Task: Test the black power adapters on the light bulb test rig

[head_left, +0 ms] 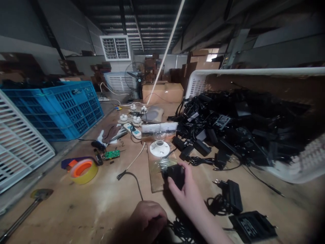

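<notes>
My right hand [186, 184] is closed around a black power adapter [176, 174], holding it over a flat board [155, 176] with a shiny metallic patch. At the board's far end a clear glass bulb [159, 136] stands in a white round lamp holder [159, 149]. My left hand [149, 217], lower and closer to me, has its fingers closed on a black cable [170, 223]; the cable's end is hidden in the fingers. Beside it lies a bundled coil of black cable [183, 232]. A thin lead [135, 178] runs across the table toward my left hand.
A white crate [266, 71] heaped with black adapters [223, 122] stands on the right. Two more adapters [232, 196] [252, 226] lie near my right forearm. On the left are tape rolls [85, 175], a green circuit board [112, 154], a screwdriver-like tool [22, 217] and a blue crate [58, 112].
</notes>
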{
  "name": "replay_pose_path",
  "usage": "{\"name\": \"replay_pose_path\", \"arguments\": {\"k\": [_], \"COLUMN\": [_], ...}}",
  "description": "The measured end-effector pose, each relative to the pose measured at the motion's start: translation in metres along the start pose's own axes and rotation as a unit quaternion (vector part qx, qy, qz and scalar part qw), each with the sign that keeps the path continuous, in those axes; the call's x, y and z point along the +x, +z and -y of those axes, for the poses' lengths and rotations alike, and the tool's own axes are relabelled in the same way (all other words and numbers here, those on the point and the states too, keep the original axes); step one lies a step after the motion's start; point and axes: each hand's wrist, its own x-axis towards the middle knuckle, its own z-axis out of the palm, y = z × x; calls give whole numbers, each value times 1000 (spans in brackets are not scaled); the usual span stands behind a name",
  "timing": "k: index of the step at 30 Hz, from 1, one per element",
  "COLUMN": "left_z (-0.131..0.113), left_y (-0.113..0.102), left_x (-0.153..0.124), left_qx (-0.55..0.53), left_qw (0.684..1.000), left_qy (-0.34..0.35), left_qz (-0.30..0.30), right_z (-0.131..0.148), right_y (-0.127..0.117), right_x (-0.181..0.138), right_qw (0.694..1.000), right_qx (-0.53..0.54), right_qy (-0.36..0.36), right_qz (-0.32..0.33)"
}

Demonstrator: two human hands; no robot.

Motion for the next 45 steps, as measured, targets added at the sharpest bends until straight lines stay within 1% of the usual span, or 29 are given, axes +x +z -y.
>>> {"name": "replay_pose_path", "arguments": {"k": [2,4,8,12,16,19,24,28,33,35,39,41,45], "left_z": [1,2,3,4,9,13,20,24,24,23,25,28,33], "left_y": [1,1,0,1,4,7,12,13,11,12,17,19,20], "left_x": [1,3,4,3,2,4,9,12,13,14,14,14,14], "left_qx": [-1,1,35,56,83,103,134,136,120,121,113,111,108], "left_qw": [1000,1000,999,998,996,995,990,986,989,989,985,983,984], "left_qy": [-1,1,2,-20,-20,-5,49,86,89,90,113,128,134], "left_qz": [-10,-9,-2,6,13,13,-13,-35,1,-8,-64,-65,-43], "right_z": [1,0,-1,-1,-3,-4,1,2,1,1,2,3,6], "right_y": [5,8,10,10,10,10,9,9,9,9,7,6,9], "right_x": [3,3,2,3,4,4,5,5,5,5,5,5,5], "right_qw": [999,998,997,997,997,997,998,997,997,997,997,996,997], "right_qx": [-42,-62,-72,-74,-78,-70,-55,-61,-60,-60,-53,-50,-49], "right_qy": [8,16,11,8,-7,-5,-8,-4,-1,0,22,30,27], "right_qz": [-4,-6,3,22,22,32,40,45,47,49,58,63,61]}}
